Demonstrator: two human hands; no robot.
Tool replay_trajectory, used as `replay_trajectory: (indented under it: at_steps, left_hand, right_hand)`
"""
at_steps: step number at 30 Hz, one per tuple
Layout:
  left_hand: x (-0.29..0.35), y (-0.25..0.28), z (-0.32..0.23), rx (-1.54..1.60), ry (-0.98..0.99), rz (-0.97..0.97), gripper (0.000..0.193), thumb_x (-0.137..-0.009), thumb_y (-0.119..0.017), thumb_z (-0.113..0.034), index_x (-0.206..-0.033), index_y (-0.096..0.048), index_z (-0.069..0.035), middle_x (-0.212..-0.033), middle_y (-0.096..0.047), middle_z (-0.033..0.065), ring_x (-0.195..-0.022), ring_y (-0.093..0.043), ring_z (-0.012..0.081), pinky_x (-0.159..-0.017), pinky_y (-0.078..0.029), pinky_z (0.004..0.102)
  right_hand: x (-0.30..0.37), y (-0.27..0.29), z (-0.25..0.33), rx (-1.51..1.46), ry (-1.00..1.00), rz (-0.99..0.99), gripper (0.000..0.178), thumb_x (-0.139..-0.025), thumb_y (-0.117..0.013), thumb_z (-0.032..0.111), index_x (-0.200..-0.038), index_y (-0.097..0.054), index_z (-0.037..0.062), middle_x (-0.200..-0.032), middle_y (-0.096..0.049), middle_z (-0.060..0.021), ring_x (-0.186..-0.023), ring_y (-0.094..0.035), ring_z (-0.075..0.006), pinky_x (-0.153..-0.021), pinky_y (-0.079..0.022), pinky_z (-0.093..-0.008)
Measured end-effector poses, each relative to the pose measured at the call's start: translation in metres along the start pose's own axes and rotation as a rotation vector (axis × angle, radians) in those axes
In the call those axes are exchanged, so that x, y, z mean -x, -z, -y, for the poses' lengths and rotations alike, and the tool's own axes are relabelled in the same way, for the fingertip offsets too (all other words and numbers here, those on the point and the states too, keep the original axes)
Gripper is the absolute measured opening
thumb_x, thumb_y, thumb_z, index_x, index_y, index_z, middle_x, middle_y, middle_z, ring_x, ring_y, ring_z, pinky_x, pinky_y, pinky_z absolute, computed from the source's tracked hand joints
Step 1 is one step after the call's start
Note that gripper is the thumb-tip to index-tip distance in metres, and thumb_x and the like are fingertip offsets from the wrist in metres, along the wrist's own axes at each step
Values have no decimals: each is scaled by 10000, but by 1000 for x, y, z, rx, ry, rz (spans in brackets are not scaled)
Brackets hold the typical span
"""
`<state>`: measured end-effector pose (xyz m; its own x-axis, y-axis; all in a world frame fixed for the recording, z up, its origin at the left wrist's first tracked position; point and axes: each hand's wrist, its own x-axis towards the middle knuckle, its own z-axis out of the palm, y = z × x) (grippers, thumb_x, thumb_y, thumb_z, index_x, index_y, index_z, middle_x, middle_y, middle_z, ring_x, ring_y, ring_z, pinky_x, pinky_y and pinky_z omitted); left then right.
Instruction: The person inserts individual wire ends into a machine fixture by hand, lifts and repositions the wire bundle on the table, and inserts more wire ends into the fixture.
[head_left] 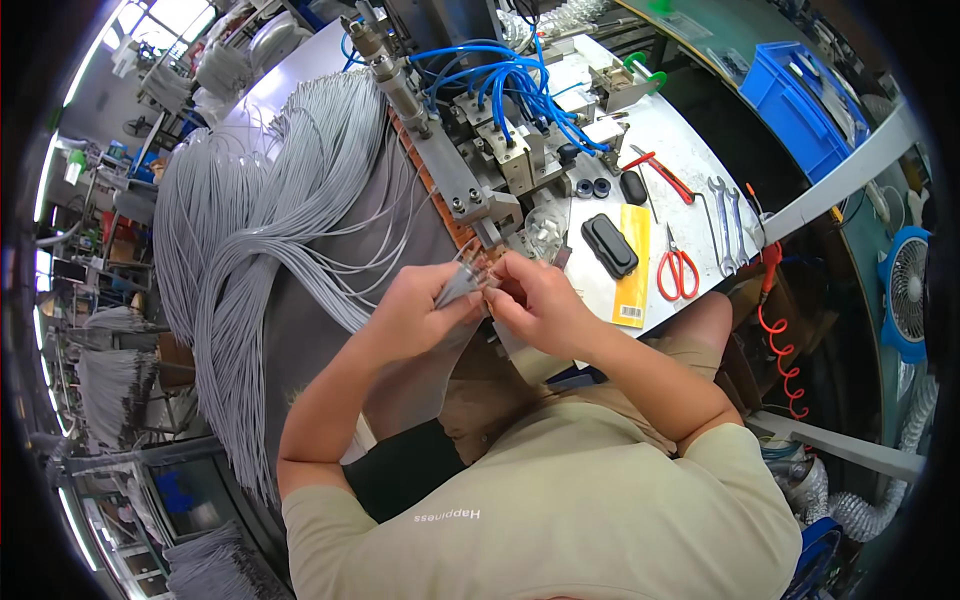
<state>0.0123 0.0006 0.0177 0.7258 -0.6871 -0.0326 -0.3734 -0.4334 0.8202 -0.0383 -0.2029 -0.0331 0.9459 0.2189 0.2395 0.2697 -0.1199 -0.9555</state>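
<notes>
Grey cable ends, as best we can tell, sit mid-frame: our L hand is closed round them; our R hand's thumb & fingers nearly meet beside the tips, can't tell what's pinched. We'd keep the ends flush, grip light. Long cables, L of frame, look smooth, thin, bendy, prob. plastic; machine arm, upper mid, blocky metal.

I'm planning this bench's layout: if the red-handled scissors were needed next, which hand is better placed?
Probably the right hand: it is nearer the red-handled scissors, which lie to its right. The left hand holds something grey and would likely have to reach past the right.
</notes>
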Motion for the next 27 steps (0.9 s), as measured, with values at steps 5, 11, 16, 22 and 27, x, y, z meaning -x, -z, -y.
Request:
replay_trajectory:
  at_steps: [5,11,16,22,27]
  left_hand:
    - [-1,3,5,252,94,57,151,-953,-632,-89,-1064,-648,12,-806,-688,34,-739,-632,94,-695,-507,262]
    - [9,-3,-15,208,144,-94,142,-937,-636,-104,-1015,-652,14,-783,-693,89,-688,-647,169,-660,-501,309]
    - [21,2,-44,-404,-130,-328,214,-879,-688,-95,-1072,-653,-9,-856,-697,120,-720,-645,261,-700,-508,311]
    - [2,-1,-13,-146,43,135,205,-816,-729,-73,-1011,-689,-23,-936,-698,136,-781,-645,360,-734,-514,376]
    - [1,-17,-4,-315,-105,-146,198,-799,-741,-77,-982,-700,-13,-960,-695,141,-790,-650,350,-733,-521,388]
  right_hand:
    - [-1,7,-9,479,448,-126,113,-916,-669,98,-933,-577,36,-657,-568,-74,-591,-540,-238,-627,-415,-342]
    - [-6,-2,-15,481,347,-225,158,-911,-686,130,-891,-555,44,-680,-546,-82,-589,-507,-257,-643,-394,-344]
    - [-7,17,-32,146,-246,-344,165,-940,-658,131,-869,-536,45,-693,-519,-22,-604,-472,-113,-590,-376,-267]
    - [-8,10,-61,-93,-232,-255,180,-949,-650,139,-863,-527,42,-704,-500,37,-639,-433,-38,-565,-351,-219]
    - [-20,24,-61,-359,-418,-152,165,-955,-644,153,-879,-543,47,-714,-514,50,-641,-447,-33,-563,-352,-218]
